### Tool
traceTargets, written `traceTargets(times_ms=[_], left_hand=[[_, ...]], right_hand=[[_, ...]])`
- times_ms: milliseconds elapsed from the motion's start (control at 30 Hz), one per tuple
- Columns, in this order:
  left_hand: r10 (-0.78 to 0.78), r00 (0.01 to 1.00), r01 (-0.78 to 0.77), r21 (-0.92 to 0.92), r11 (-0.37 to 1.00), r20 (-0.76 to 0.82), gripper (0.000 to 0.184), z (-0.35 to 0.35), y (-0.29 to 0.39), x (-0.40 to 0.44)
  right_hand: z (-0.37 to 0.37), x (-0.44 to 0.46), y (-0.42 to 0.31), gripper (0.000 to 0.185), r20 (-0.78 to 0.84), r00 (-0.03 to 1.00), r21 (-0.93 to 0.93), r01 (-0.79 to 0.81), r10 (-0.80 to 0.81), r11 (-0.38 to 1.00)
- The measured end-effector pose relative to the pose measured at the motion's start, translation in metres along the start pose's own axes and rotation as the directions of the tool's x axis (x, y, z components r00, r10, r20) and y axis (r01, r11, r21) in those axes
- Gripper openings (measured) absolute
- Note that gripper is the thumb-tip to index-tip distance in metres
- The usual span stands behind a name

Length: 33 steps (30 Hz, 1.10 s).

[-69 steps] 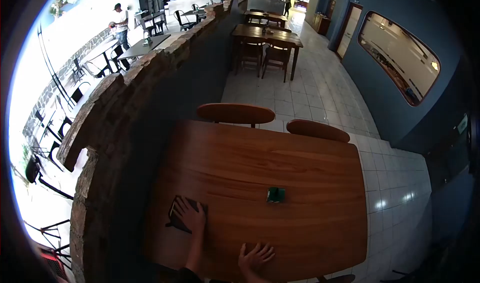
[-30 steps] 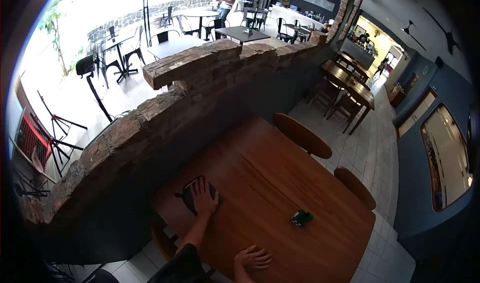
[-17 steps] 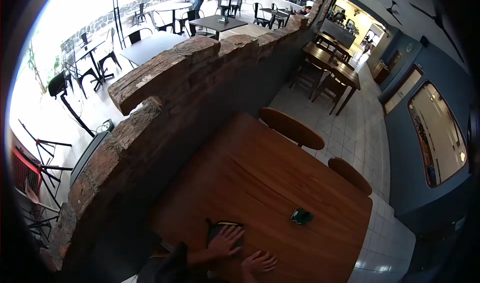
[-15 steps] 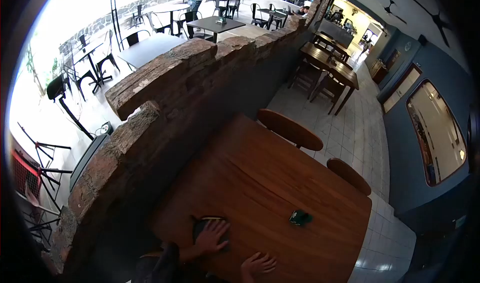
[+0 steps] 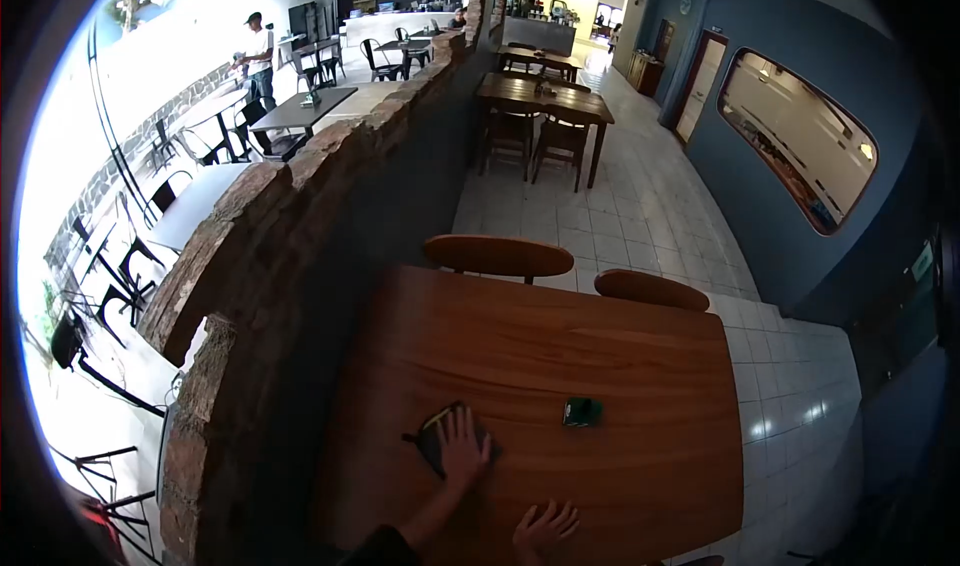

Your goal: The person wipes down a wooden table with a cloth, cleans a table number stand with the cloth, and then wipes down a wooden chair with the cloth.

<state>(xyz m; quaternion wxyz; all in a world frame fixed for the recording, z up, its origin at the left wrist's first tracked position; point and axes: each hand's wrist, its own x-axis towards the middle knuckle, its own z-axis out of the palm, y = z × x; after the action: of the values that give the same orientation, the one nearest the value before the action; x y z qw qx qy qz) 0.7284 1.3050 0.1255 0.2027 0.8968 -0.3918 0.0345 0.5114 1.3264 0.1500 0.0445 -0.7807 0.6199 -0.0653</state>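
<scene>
My left hand (image 5: 463,454) lies flat on a dark pouch-like thing (image 5: 428,450) with a yellowish line along its upper edge, fingers stretched out. The palm and fingers hide much of it. Nearer to me, my right hand (image 5: 546,528) rests on the brown wooden table (image 5: 640,466), its fingers apart and nothing in them. Beyond both hands lies a small dark green object (image 5: 583,412), apart from either hand; its kind is unclear.
A rough brick-topped wall (image 5: 250,306) borders the table's left side. Two chair backs (image 5: 500,255) stand along the far edge. Further off are another wooden table (image 5: 545,99) with chairs, a blue wall (image 5: 760,186) on the right, and a person (image 5: 258,56) beyond the brick wall.
The head view has levelled and turned, so the table appears straighter. My left hand stays on the pouch-like thing, and my right hand stays on the table.
</scene>
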Motion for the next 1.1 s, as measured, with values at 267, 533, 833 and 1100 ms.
traceTargets(times_ms=[267,533,833,1100], left_hand=[[0.218,0.952,-0.196,-0.117,0.974,0.217,0.071,-0.048,-0.008,-0.118],[-0.252,0.968,0.249,0.149,0.957,0.001,0.068,-0.064,-0.152,-0.037],[-0.053,0.978,0.043,0.053,0.998,0.200,0.071,-0.041,0.001,-0.090],[0.070,0.979,-0.038,-0.167,0.985,0.191,0.070,-0.052,-0.033,-0.148]], right_hand=[[0.003,0.001,0.006,0.041,-0.004,1.000,0.043,0.011,-0.011,0.999],[0.034,-0.002,0.013,0.041,-0.084,0.996,-0.004,0.010,-0.010,1.000],[0.018,0.000,0.013,0.041,-0.114,0.992,0.069,0.062,-0.054,0.996],[0.021,0.002,0.010,0.040,-0.061,0.997,0.017,0.051,-0.050,0.999]])
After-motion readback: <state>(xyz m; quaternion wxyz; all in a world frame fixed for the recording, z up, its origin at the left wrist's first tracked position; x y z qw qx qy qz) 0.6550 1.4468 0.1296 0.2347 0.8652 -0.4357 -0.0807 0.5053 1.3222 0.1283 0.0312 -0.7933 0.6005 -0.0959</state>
